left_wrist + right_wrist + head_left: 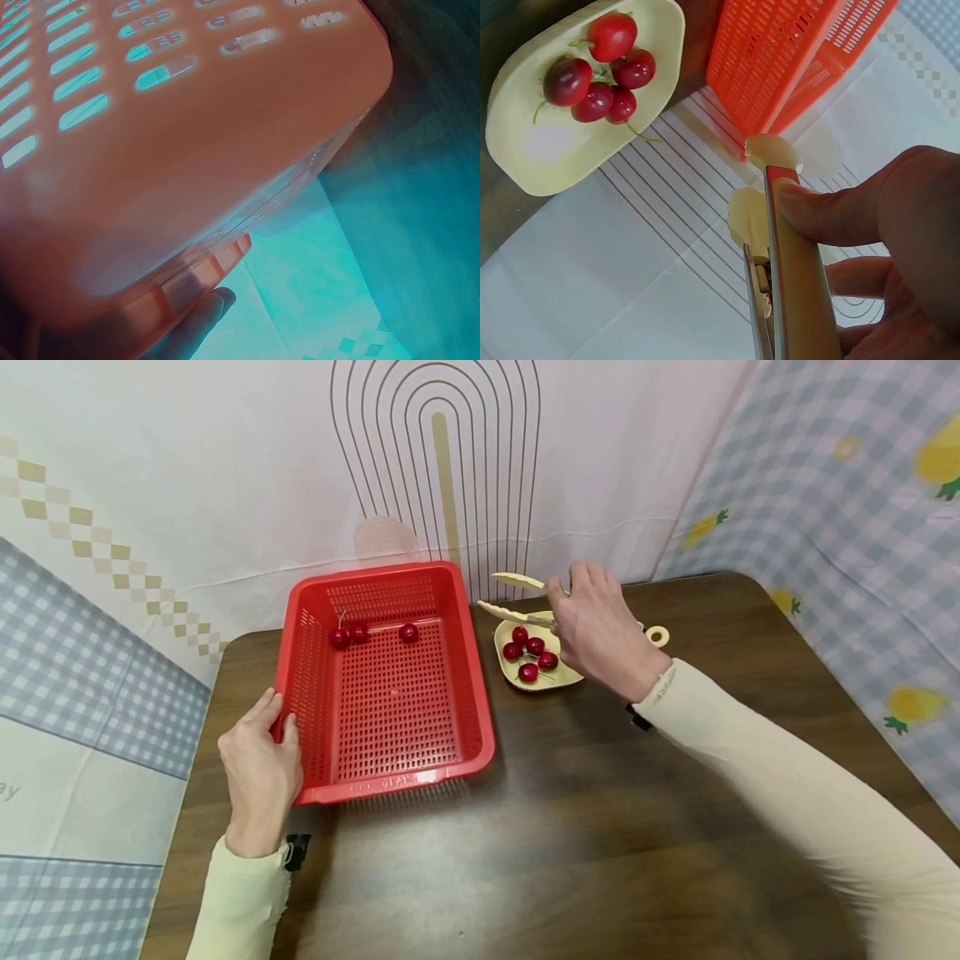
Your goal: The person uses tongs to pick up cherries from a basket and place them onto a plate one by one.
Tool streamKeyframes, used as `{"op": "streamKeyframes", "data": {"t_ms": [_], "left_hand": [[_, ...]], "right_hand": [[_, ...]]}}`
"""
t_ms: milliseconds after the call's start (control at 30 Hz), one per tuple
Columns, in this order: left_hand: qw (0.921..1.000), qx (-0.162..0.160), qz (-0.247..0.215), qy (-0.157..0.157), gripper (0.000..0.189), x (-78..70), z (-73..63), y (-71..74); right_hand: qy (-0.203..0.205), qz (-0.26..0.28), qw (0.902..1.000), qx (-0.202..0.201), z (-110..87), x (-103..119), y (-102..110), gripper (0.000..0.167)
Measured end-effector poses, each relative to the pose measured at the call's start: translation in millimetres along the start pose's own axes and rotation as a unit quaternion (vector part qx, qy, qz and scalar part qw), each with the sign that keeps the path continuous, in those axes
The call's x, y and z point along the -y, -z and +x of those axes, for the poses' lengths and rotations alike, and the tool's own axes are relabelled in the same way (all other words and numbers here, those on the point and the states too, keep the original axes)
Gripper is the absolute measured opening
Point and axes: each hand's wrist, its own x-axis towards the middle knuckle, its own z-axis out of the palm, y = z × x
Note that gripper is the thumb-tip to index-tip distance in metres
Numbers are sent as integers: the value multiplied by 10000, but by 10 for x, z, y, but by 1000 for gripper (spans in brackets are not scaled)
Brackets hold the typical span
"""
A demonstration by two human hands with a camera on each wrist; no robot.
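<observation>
My left hand (262,764) grips the left rim of a red perforated plastic basket (393,727), which tilts up off the table in the left wrist view. A finger (202,322) shows under its rim there. Three red cherries (358,632) lie at the far end of the basket. My right hand (603,631) holds cream-tipped tongs (802,292), with the thumb along one arm. The tongs' tips are spread with nothing between them, above and beyond a cream dish (547,161). Several cherries with stems (592,101) sit in that dish, right of the basket.
Basket and dish are on a dark wood table (570,827) near its back edge. A pale cloth (247,468) with an arch pattern hangs behind. Blue checked cloth (840,527) with pineapple prints hangs at the right.
</observation>
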Motion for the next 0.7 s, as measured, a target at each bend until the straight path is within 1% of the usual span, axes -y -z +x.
{"op": "streamKeyframes", "data": {"t_ms": [100, 300, 500, 633, 700], "left_hand": [[10000, -13, -8, -23, 35, 3, 0, -2], [10000, -36, 6, -49, 35, 2, 4, -1], [10000, -20, -11, -53, 35, 0, 8, -3], [10000, -19, -10, -41, 35, 4, 9, -2], [10000, -13, -12, -33, 35, 4, 9, 0]], "right_hand": [[34, 7, 10000, 59, 43, 24, 21, 33], [137, -51, 9998, 96, 131, 86, 65, 26], [163, -129, 9996, 173, 203, 141, 82, 33], [244, -124, 9994, 201, 251, 180, 79, 31], [271, -143, 9993, 231, 279, 198, 75, 32]]}}
